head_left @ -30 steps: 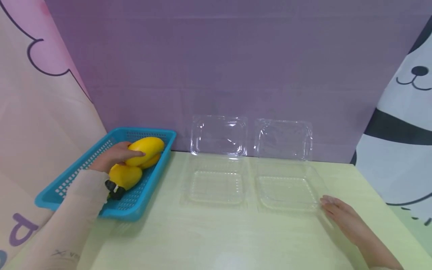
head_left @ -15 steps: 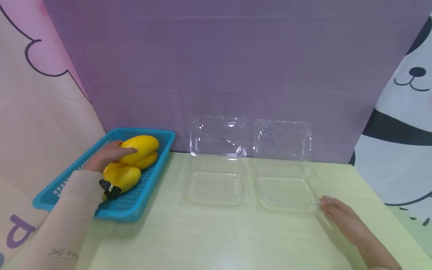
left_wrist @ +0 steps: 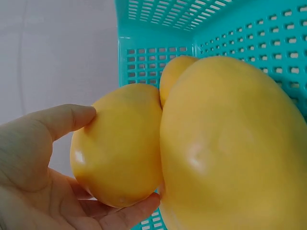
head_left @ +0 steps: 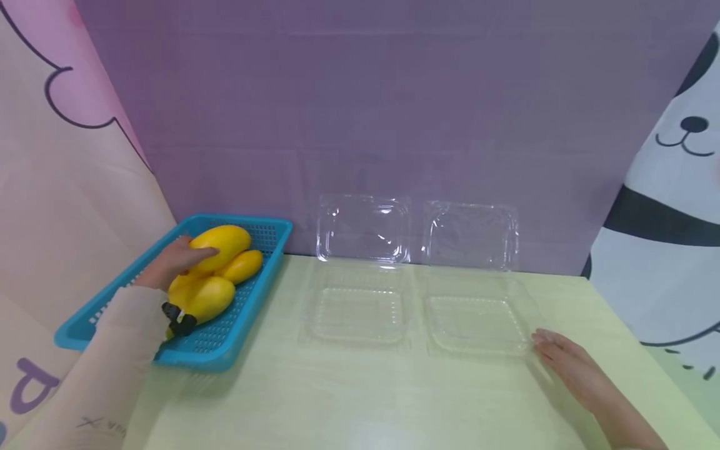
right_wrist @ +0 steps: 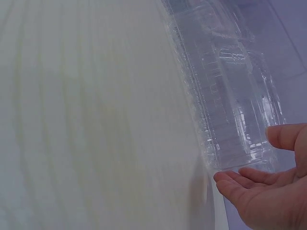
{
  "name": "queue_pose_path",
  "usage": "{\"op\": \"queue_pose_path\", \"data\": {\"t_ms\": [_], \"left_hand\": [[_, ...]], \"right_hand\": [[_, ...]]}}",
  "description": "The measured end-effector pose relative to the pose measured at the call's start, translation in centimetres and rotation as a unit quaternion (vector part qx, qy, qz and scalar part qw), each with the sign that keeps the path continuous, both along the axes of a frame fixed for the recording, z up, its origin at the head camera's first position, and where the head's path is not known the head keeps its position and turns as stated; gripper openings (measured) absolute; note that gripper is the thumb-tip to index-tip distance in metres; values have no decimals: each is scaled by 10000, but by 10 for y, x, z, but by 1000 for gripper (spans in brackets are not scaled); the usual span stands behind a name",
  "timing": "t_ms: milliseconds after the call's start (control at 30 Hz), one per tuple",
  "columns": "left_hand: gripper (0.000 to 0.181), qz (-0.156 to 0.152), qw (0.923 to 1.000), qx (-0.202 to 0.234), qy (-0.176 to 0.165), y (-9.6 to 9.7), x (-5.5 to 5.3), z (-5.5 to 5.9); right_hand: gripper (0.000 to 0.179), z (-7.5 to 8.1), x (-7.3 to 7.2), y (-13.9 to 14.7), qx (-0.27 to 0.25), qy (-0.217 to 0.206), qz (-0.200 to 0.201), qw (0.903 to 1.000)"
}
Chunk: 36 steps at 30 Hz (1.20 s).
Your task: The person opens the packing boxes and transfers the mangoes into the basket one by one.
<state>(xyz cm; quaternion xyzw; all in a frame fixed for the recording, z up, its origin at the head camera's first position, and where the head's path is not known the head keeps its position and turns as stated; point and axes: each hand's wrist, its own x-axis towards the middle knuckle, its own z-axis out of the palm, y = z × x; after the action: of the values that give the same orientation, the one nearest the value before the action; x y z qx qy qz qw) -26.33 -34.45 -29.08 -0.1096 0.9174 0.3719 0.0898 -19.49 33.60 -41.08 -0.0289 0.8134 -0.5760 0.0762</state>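
In the head view my left hand (head_left: 173, 261) is inside the blue plastic basket (head_left: 233, 357), gripping a yellow mango (head_left: 226, 242). The left wrist view has the thumb on one side of that mango (left_wrist: 122, 148) and the fingers curled under the other. Against it lies a larger-looking mango (left_wrist: 230, 143), with part of another mango (left_wrist: 175, 75) behind. My right hand (head_left: 570, 362) touches the near right corner of a clear clamshell box (head_left: 472, 344). In the right wrist view, the box's corner (right_wrist: 240, 151) lies between the spread thumb and nearly straight fingers.
A second clear clamshell box (head_left: 360, 337) stands left of the first. Both lids, including the left lid (head_left: 362, 228), are raised against the purple backdrop (head_left: 394, 94). Everything rests on a pale wooden table (head_left: 360, 394). Printed cloths hang at both sides.
My left hand has moved left within the basket, carrying the mango away from the one beside it, which now shows more. The right hand and the boxes stay in place.
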Motion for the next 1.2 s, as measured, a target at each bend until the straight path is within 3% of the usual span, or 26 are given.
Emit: {"op": "queue_pose_path", "data": {"t_ms": [233,500,900,1200], "left_hand": [[103,55,9992,-198,-345,-2,1,4],[102,133,9991,-112,-386,0,2,6],[101,63,9999,-159,3,-1,-2,3],[102,84,9996,-275,36,1,-1,4]], "right_hand": [[63,-1,1,-1,8,8,-14,10000],[63,1,1,-1,37,-20,-25,10000],[65,2,2,-2,-89,-31,-22,10000],[65,4,3,-3,-52,-32,24,10000]]}}
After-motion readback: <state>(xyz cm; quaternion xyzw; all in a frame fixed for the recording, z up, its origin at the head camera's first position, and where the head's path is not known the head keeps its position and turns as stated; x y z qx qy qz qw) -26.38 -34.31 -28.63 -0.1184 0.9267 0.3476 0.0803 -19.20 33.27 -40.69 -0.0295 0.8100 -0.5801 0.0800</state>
